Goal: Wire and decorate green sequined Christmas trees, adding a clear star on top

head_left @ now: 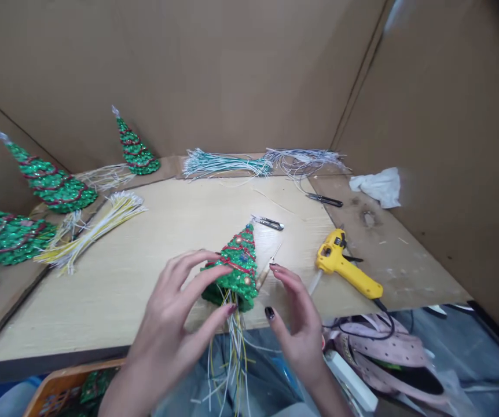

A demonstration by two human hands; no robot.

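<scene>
A small green glittery Christmas tree (pixel 244 255) with red garland and round beads lies on its side near the table's front edge, tip pointing away. White and yellow wires (pixel 234 353) trail from its base over the edge. My left hand (pixel 180 295) is at the tree's left side, its fingers curved but apart, overlapping the tree and the wires in view. Whether it touches them I cannot tell. To the right, my right hand (pixel 295 315) has thumb and fingers apart with nothing between them. An awl (pixel 267 274) with a wooden handle lies between the tree and that hand.
A yellow glue gun (pixel 347 266) lies at right, with thread snips (pixel 269 223) and another pair (pixel 325 200) farther back. Wire bundles (pixel 227 164) line the back. Several finished trees (pixel 54 185) and yellow-white wires (pixel 97 229) are at left. An orange basket (pixel 50 388) sits below.
</scene>
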